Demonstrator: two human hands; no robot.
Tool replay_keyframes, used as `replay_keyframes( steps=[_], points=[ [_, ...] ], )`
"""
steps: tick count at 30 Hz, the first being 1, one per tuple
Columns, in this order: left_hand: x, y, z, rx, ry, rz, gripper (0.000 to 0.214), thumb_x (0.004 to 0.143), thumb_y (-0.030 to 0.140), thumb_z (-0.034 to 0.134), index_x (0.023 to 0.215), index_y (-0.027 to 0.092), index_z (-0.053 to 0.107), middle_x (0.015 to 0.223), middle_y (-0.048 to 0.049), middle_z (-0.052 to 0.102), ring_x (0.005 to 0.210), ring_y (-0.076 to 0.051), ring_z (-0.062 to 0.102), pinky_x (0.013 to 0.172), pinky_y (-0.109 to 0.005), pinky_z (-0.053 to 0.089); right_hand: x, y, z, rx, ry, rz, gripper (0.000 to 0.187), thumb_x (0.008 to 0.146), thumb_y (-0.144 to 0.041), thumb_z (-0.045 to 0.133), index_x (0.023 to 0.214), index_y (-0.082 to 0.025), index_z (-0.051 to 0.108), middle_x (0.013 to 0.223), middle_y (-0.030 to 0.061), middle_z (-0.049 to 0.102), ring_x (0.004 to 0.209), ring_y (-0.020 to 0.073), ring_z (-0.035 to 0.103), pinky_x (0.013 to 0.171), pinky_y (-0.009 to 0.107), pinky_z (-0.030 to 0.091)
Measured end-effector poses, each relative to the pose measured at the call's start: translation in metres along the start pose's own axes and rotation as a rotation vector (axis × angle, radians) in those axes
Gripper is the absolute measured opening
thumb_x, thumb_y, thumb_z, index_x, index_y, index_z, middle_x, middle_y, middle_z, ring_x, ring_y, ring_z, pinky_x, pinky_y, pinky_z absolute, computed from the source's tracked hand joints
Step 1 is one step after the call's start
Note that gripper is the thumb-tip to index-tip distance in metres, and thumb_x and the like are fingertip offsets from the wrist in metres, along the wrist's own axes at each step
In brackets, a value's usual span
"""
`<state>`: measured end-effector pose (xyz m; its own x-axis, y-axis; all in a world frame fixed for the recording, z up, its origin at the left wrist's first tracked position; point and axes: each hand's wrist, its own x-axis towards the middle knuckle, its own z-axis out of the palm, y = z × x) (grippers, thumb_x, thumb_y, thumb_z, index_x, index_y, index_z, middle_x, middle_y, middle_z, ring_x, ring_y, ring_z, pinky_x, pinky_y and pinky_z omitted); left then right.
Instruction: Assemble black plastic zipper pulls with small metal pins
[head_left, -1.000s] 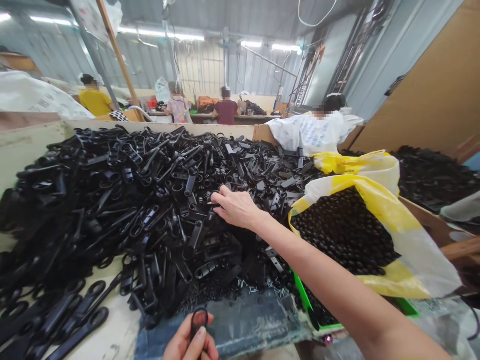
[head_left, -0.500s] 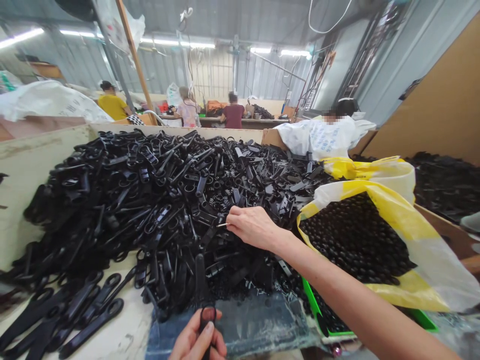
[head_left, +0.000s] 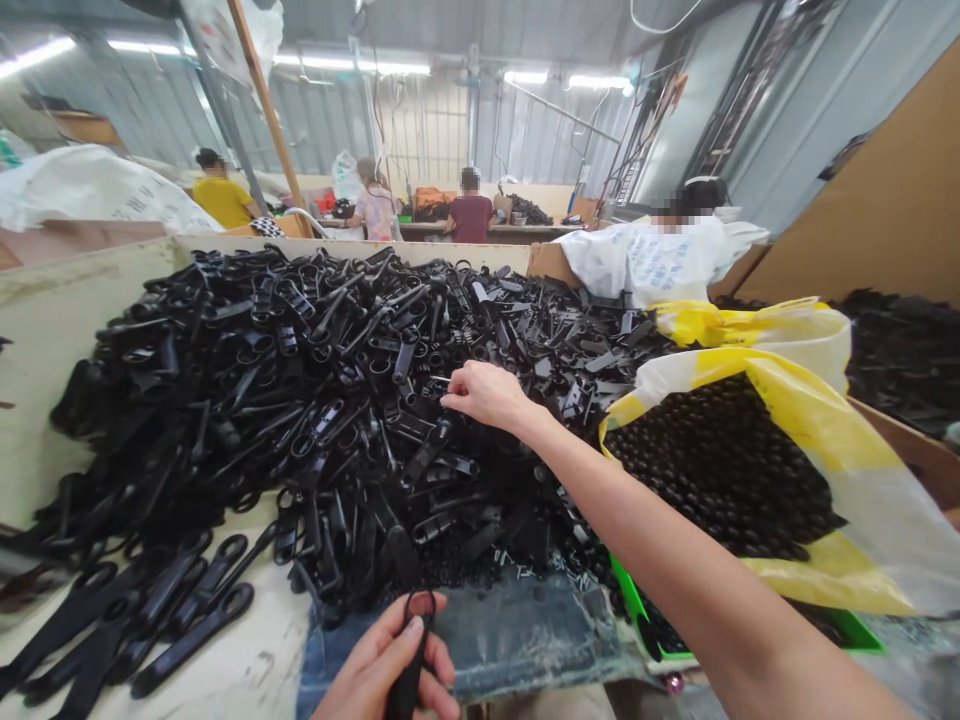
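My left hand (head_left: 367,668) is closed around a black plastic handle (head_left: 408,672) with a ring at its upper end, near the front edge of the work surface. My right hand (head_left: 489,394) reaches out over a large pile of black plastic parts (head_left: 300,400), its fingers pinched. A thin pale stick (head_left: 440,378) pokes out to the left from those fingers; its other end is hidden in the hand. Small silvery pins (head_left: 517,566) lie scattered between the pile and a worn blue-grey mat (head_left: 517,630).
Several black handles (head_left: 191,640) lie at the front left. On the right, a yellow-and-white sack (head_left: 862,450) of small black pieces stands over a green tray (head_left: 855,632). A pale board (head_left: 90,290) walls the pile. Several people (head_left: 470,212) sit farther back.
My right hand has moved up and slightly left, farther over the pile, with the pale stick still in its fingers. My left hand and its handle have risen a little in view.
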<state>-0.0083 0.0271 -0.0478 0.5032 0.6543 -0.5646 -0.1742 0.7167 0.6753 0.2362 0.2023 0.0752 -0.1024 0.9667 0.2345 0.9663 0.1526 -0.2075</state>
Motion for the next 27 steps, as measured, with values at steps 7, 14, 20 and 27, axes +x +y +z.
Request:
replay_keyframes(
  steps=[7, 14, 20, 27],
  points=[
    [-0.009, 0.002, 0.007, -0.046, -0.009, 0.068, 0.059, 0.08, 0.051, 0.083, 0.123, 0.016, 0.063, 0.079, -0.0048, 0.072, 0.06, -0.018, 0.07, 0.049, -0.024, 0.051, -0.088, -0.012, -0.029, 0.185, 0.199, 0.001, 0.024, 0.102, -0.035, 0.055, 0.097, -0.022, 0.074, 0.093, 0.0016, 0.073, 0.08, 0.0174, 0.067, 0.074, 0.027, 0.049],
    [-0.023, -0.002, 0.037, -0.06, -0.03, 0.022, 0.058, 0.078, 0.043, 0.085, 0.127, 0.02, 0.065, 0.08, -0.0012, 0.068, 0.053, -0.007, 0.051, 0.048, -0.018, 0.032, -0.227, -0.05, 0.033, 0.883, -0.094, -0.004, 0.018, 0.098, -0.024, 0.061, 0.092, -0.026, 0.077, 0.08, -0.0006, 0.071, 0.071, 0.0161, 0.064, 0.063, 0.026, 0.049],
    [-0.021, -0.024, 0.045, -0.076, -0.03, -0.045, 0.071, 0.076, 0.048, 0.085, 0.137, 0.024, 0.059, 0.076, 0.0031, 0.062, 0.055, -0.007, 0.047, 0.053, -0.02, 0.03, -0.272, -0.058, 0.074, 0.805, 0.155, 0.016, 0.038, 0.104, -0.018, 0.048, 0.138, -0.031, 0.061, 0.106, 0.0054, 0.074, 0.093, 0.0192, 0.073, 0.078, 0.028, 0.059],
    [-0.016, -0.034, 0.039, 0.147, -0.096, 0.013, 0.064, 0.084, 0.051, 0.074, 0.14, 0.023, 0.057, 0.083, -0.0003, 0.064, 0.057, -0.009, 0.048, 0.051, -0.022, 0.028, -0.28, -0.051, 0.077, 0.737, 0.163, 0.027, 0.022, 0.102, -0.021, 0.052, 0.118, -0.031, 0.063, 0.093, 0.0009, 0.076, 0.072, 0.0182, 0.074, 0.065, 0.027, 0.059]
  ],
)
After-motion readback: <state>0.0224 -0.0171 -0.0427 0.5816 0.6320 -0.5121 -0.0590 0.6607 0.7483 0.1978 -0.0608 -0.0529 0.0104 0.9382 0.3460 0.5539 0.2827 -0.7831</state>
